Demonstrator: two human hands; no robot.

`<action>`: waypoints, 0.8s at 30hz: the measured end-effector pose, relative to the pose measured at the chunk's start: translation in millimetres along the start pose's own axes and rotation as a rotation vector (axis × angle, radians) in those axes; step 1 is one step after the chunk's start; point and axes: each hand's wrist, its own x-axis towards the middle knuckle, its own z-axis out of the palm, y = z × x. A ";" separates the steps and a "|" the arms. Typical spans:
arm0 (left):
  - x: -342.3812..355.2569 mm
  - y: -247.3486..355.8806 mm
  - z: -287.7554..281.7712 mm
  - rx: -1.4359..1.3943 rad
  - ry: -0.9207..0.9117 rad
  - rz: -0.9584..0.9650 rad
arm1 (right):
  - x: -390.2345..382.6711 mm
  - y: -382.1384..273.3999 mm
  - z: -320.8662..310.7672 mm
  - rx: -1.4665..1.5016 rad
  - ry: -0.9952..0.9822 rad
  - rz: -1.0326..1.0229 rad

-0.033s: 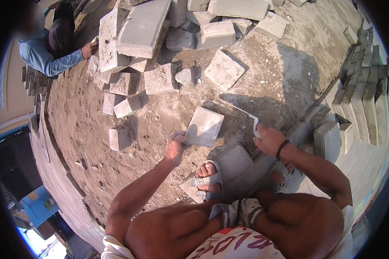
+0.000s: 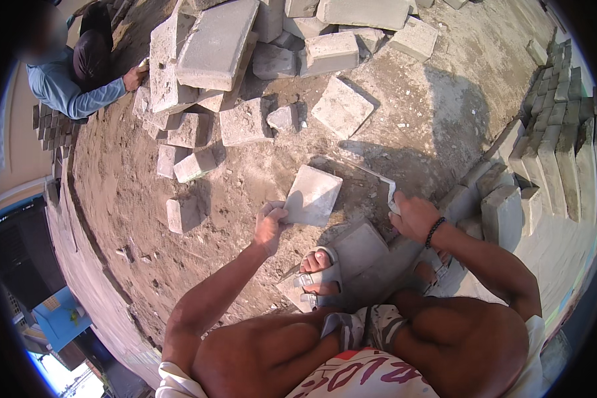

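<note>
My left hand (image 2: pixel 270 222) grips the left edge of a square grey paving block (image 2: pixel 314 195), thumb on its upper face. The block is tilted over the sandy soil, and a hand-shaped shadow falls across it. In my right hand (image 2: pixel 416 217), closed round the handle, is a trowel (image 2: pixel 391 185) with a bent neck. Its thin blade, seen nearly edge-on, points left and away, just beyond the block's far right corner. The fist hides most of the handle. Below the block, flat grey pavers (image 2: pixel 360 247) lie beside my sandalled foot (image 2: pixel 317 272).
Loose concrete blocks (image 2: pixel 219 46) are heaped at the far side, with several scattered nearer. One square block (image 2: pixel 343 108) lies ahead on the soil. Stacked pavers (image 2: pixel 557 142) line the right. A co-worker in a blue sleeve (image 2: pixel 96 98) crouches far left, a hand at the heap.
</note>
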 end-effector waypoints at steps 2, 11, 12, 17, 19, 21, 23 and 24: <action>4.2 -3.4 1.3 0.132 0.020 0.022 | -6.5 -4.0 2.0 0.063 -0.002 -0.004; -18.8 -9.8 51.8 1.234 0.122 0.518 | -39.9 -8.2 29.4 0.266 0.091 -0.155; -24.2 -13.8 58.9 1.314 0.124 0.495 | -40.0 -8.3 30.6 0.274 0.105 -0.170; -17.9 -30.6 70.2 1.491 0.170 0.418 | -31.9 -3.0 21.5 0.287 0.009 -0.088; -12.2 -24.3 73.8 1.525 0.168 0.350 | -31.3 -4.9 18.1 0.288 0.012 -0.103; -16.1 -1.9 76.8 1.590 0.155 0.278 | -29.9 -6.5 15.6 0.287 0.053 -0.147; 8.1 2.8 32.3 0.910 -0.101 0.423 | -29.3 -11.7 13.0 0.283 0.090 -0.165; 3.7 22.9 34.5 0.597 -0.193 0.265 | -29.1 -11.4 12.7 0.287 0.112 -0.159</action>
